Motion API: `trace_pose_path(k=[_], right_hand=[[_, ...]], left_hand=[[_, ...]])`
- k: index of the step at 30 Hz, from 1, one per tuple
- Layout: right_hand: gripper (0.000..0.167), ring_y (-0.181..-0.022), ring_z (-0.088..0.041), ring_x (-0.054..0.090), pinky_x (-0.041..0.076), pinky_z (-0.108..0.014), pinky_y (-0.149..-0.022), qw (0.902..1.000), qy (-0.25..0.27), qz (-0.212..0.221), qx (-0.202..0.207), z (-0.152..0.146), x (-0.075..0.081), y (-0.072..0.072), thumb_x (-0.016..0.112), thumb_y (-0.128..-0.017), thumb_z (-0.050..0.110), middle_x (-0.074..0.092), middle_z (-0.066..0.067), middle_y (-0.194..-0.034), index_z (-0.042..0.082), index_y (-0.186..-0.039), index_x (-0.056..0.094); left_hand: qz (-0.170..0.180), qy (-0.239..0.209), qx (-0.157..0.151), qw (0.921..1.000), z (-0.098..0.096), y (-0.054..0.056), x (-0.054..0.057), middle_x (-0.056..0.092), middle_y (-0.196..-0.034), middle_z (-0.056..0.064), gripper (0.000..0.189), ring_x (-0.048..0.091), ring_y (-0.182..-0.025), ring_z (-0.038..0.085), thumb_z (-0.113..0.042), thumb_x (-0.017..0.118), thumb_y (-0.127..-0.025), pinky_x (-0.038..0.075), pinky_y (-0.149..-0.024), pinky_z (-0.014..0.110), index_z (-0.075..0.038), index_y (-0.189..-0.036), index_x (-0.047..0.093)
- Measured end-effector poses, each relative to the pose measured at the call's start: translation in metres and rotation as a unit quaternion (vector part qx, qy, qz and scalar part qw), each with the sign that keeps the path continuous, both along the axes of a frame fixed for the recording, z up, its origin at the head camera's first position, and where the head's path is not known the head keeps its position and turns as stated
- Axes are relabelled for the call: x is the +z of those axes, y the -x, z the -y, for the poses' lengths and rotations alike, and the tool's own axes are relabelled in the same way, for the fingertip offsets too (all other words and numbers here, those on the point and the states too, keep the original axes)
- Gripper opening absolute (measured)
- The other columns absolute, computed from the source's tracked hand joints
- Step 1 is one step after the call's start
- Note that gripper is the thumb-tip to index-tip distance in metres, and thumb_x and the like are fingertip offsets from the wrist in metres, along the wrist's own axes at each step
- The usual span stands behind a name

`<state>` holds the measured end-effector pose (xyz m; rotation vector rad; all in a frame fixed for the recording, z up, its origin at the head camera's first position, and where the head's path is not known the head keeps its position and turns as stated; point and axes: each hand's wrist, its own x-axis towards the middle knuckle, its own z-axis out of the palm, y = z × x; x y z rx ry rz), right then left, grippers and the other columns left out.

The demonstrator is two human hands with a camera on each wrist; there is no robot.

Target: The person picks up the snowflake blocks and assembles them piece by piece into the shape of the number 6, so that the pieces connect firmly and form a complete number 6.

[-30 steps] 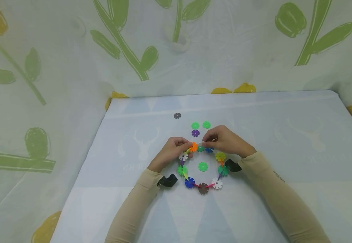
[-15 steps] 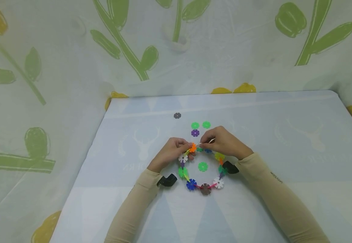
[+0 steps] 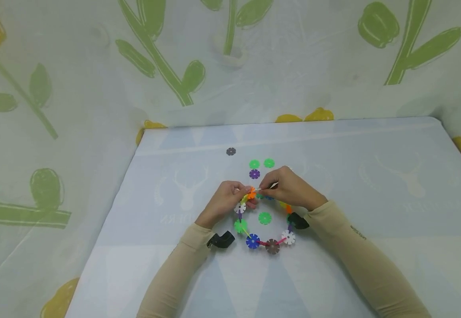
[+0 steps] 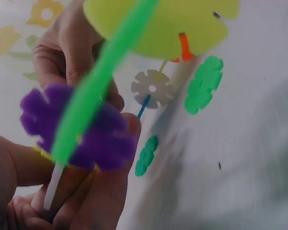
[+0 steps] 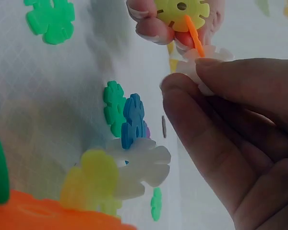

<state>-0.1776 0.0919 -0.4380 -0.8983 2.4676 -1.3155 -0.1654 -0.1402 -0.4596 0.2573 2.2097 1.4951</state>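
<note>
A curved chain of slotted flower-shaped plastic discs lies between the hands; a blue disc (image 3: 253, 241) and a brown disc (image 3: 272, 246) form its near side. My left hand (image 3: 223, 198) pinches the chain near its orange disc (image 3: 251, 193), fingers behind a yellow disc (image 5: 194, 10) in the right wrist view. My right hand (image 3: 292, 187) pinches a white disc (image 5: 186, 68) between thumb and forefinger, right at the orange disc. The thumb partly hides the white disc. A purple disc (image 4: 77, 127) and a green one stand close to the left wrist camera.
One loose green disc (image 3: 265, 218) lies inside the curve. Beyond the hands lie a purple disc (image 3: 254, 174), two green discs (image 3: 269, 163) and a dark grey disc (image 3: 231, 151). Black wrist mounts (image 3: 221, 239) sit close to the chain. A patterned curtain hangs behind the table.
My right hand has moved left with the white disc, up to the orange disc. The chain's near side has shifted slightly right. My left hand keeps its hold.
</note>
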Motion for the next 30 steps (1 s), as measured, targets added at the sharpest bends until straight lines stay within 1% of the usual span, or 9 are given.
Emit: trace_pose_path(k=[2,4,6,10,16,20,24,27,30], right_hand=[[0.005,-0.087,-0.015,0.071,0.061,-0.03,-0.082,1.0,-0.002,-0.002,0.002,0.0,-0.001,0.001,0.079,-0.089,0.004,0.08,-0.001,-0.092,0.005,-0.093,0.083],[0.005,-0.085,-0.014,0.07,0.06,-0.029,-0.081,1.0,-0.005,-0.002,0.0,0.001,-0.001,0.002,0.08,-0.089,0.005,0.08,0.0,-0.091,0.006,-0.092,0.083],[0.004,-0.084,-0.013,0.069,0.059,-0.027,-0.081,1.0,-0.007,0.002,-0.002,0.001,-0.003,0.003,0.08,-0.089,0.008,0.079,0.002,-0.09,0.008,-0.092,0.083],[0.005,-0.085,-0.012,0.068,0.06,-0.029,-0.083,0.9997,-0.014,0.021,0.004,-0.002,-0.003,0.007,0.08,-0.091,0.013,0.079,0.003,-0.093,0.011,-0.095,0.082],[0.02,-0.092,-0.018,0.069,0.06,-0.04,-0.088,0.998,-0.041,0.039,-0.029,-0.016,-0.001,0.012,0.075,-0.095,0.013,0.079,-0.006,-0.107,0.005,-0.113,0.078],[0.029,-0.1,-0.022,0.069,0.059,-0.045,-0.095,0.9918,-0.091,0.08,-0.039,-0.018,-0.003,0.013,0.069,-0.1,0.019,0.077,-0.012,-0.116,0.001,-0.122,0.074],[0.032,-0.096,-0.02,0.068,0.06,-0.041,-0.094,0.9839,-0.126,0.125,-0.021,-0.013,-0.006,0.012,0.068,-0.101,0.022,0.077,-0.013,-0.115,0.0,-0.123,0.073],[0.029,-0.09,-0.018,0.066,0.061,-0.037,-0.088,0.9832,-0.119,0.137,-0.02,-0.012,-0.007,0.012,0.069,-0.099,0.021,0.078,-0.012,-0.111,0.0,-0.12,0.074],[0.025,-0.089,-0.017,0.064,0.058,-0.033,-0.085,0.9823,-0.099,0.155,-0.036,-0.015,-0.009,0.013,0.069,-0.099,0.021,0.078,-0.009,-0.105,0.002,-0.113,0.077]], left_hand=[[0.005,-0.001,-0.005,1.0,0.001,0.0,0.0,0.081,-0.089,0.015,0.029,0.073,-0.088,0.014,-0.025,0.06,-0.106,0.042,-0.115,0.045,0.001,-0.103,0.071],[0.023,-0.024,-0.025,0.9991,0.001,0.001,0.0,0.08,-0.096,0.017,0.03,0.078,-0.096,0.019,-0.025,0.056,-0.108,0.044,-0.116,0.044,0.002,-0.111,0.069],[0.036,-0.044,-0.047,0.9973,0.002,0.001,-0.001,0.08,-0.103,0.017,0.034,0.079,-0.099,0.023,-0.028,0.051,-0.11,0.049,-0.112,0.043,0.001,-0.118,0.067],[0.04,-0.05,-0.062,0.996,0.005,0.002,0.0,0.081,-0.105,0.014,0.038,0.078,-0.095,0.02,-0.033,0.052,-0.109,0.054,-0.104,0.036,-0.002,-0.123,0.069],[0.035,-0.032,-0.048,0.9977,0.004,0.003,-0.001,0.081,-0.096,0.011,0.034,0.076,-0.088,0.013,-0.029,0.059,-0.106,0.056,-0.103,0.034,-0.002,-0.123,0.071],[0.037,-0.028,-0.041,0.9981,0.004,0.002,-0.002,0.081,-0.093,0.011,0.034,0.076,-0.086,0.013,-0.03,0.061,-0.105,0.056,-0.101,0.033,-0.003,-0.123,0.071],[0.034,-0.033,-0.041,0.998,0.004,0.002,-0.004,0.08,-0.091,0.01,0.035,0.075,-0.086,0.014,-0.031,0.062,-0.105,0.055,-0.1,0.031,-0.004,-0.124,0.071],[0.032,-0.039,-0.041,0.9979,0.003,0.003,-0.005,0.08,-0.088,0.008,0.035,0.075,-0.084,0.014,-0.031,0.063,-0.104,0.054,-0.098,0.029,-0.004,-0.124,0.071],[0.033,-0.044,-0.039,0.9977,0.002,0.004,-0.006,0.078,-0.084,0.004,0.034,0.073,-0.081,0.013,-0.03,0.063,-0.104,0.055,-0.092,0.026,-0.002,-0.123,0.072]])
